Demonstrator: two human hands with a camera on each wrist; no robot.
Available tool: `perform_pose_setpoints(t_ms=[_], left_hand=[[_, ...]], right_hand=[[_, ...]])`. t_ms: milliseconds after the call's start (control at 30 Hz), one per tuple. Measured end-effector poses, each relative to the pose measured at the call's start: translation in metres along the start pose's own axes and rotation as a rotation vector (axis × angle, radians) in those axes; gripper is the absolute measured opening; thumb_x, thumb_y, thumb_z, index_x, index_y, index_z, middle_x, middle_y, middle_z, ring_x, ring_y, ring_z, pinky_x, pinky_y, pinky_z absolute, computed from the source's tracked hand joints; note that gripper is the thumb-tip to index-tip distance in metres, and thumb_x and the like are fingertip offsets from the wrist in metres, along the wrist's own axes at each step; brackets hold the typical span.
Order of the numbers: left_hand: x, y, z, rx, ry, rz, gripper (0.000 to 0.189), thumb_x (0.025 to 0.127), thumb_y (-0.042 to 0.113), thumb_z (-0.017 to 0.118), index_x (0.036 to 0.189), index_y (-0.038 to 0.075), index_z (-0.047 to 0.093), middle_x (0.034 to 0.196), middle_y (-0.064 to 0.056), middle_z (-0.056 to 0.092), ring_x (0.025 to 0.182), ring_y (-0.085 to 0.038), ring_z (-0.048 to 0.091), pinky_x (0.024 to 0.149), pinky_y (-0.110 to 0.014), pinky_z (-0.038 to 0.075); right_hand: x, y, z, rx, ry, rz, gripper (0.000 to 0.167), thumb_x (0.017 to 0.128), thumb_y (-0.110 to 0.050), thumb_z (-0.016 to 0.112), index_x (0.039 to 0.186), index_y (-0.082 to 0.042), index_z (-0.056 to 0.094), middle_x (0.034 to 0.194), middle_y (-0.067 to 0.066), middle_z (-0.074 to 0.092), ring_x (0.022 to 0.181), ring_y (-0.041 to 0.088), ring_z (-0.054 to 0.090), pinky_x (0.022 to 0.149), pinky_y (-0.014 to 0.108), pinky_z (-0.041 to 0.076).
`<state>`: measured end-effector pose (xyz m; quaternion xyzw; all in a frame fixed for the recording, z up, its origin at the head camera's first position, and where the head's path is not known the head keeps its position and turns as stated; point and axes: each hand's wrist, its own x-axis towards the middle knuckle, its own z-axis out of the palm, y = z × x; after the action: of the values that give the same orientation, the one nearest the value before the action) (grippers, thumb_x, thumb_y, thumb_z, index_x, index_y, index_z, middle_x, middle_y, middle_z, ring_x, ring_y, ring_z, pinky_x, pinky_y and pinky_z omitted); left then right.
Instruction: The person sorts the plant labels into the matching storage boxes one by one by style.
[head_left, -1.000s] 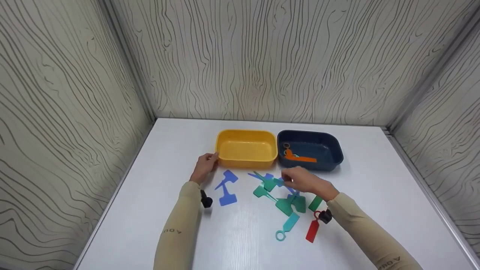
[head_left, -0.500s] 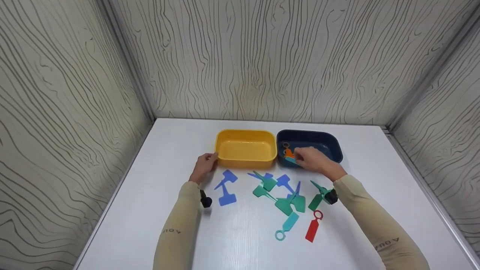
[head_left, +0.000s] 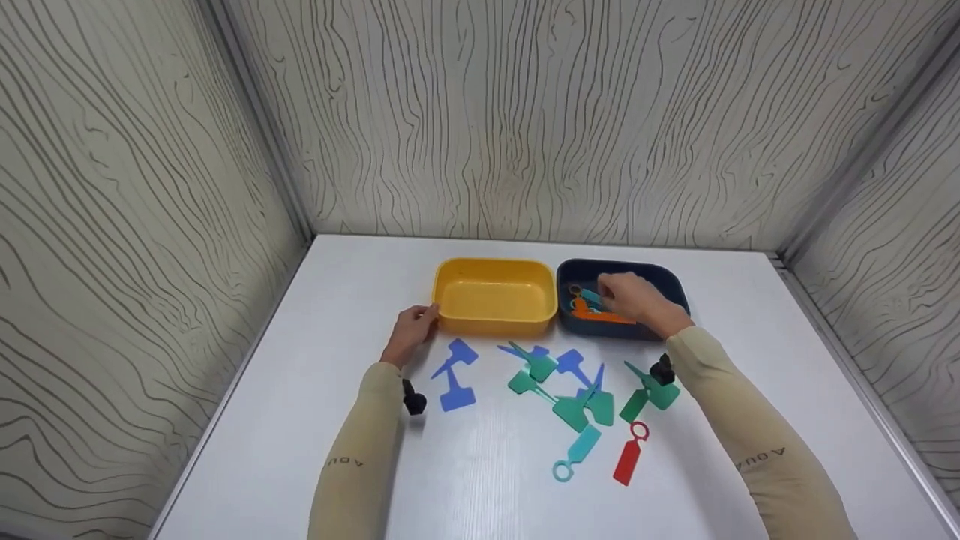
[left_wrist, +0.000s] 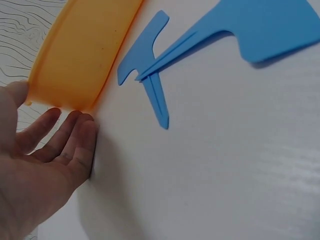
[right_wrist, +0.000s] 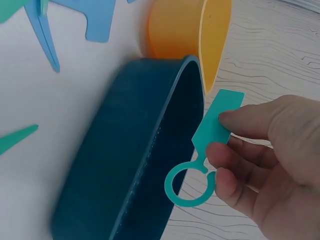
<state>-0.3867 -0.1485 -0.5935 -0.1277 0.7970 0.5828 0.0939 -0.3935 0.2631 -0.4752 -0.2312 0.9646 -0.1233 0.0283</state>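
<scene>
My right hand hovers over the dark blue tray and pinches a teal ring tag between thumb and fingers, just above the tray's rim. An orange tag lies inside that tray. My left hand rests with straight fingers against the front left corner of the yellow tray, thumb on its rim. Nothing lies in the yellow tray.
Loose tags lie on the white table in front of the trays: two blue ones at left, green and blue ones in the middle, a teal ring tag and a red ring tag nearer me. Patterned walls enclose the table.
My right hand lifted a teal ring tag from the pile and carried it back over the dark blue tray. The left hand stayed on the yellow tray.
</scene>
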Motion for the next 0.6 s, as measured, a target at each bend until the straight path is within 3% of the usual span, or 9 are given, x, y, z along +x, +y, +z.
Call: perform_pose_setpoints(t_ms=[400, 600], left_hand=[[-0.002, 0.002, 0.001, -0.013, 0.010, 0.035, 0.051, 0.098, 0.049, 0.054, 0.124, 0.006, 0.061, 0.106, -0.011, 0.064, 0.091, -0.019, 0.058, 0.082, -0.028, 0.048], [-0.004, 0.004, 0.002, -0.004, 0.011, 0.013, 0.049, 0.098, 0.050, 0.053, 0.122, 0.008, 0.061, 0.104, -0.010, 0.064, 0.091, -0.019, 0.058, 0.082, -0.030, 0.047]], right_hand=[[0.012, 0.014, -0.005, -0.033, -0.001, 0.034, 0.006, 0.096, -0.006, 0.055, 0.092, -0.005, 0.058, 0.082, 0.010, 0.061, 0.066, 0.020, 0.051, 0.063, 0.035, 0.044], [0.016, 0.026, -0.010, -0.024, -0.001, 0.051, 0.007, 0.096, -0.005, 0.055, 0.089, -0.003, 0.057, 0.076, 0.009, 0.056, 0.066, 0.021, 0.049, 0.062, 0.034, 0.040]])
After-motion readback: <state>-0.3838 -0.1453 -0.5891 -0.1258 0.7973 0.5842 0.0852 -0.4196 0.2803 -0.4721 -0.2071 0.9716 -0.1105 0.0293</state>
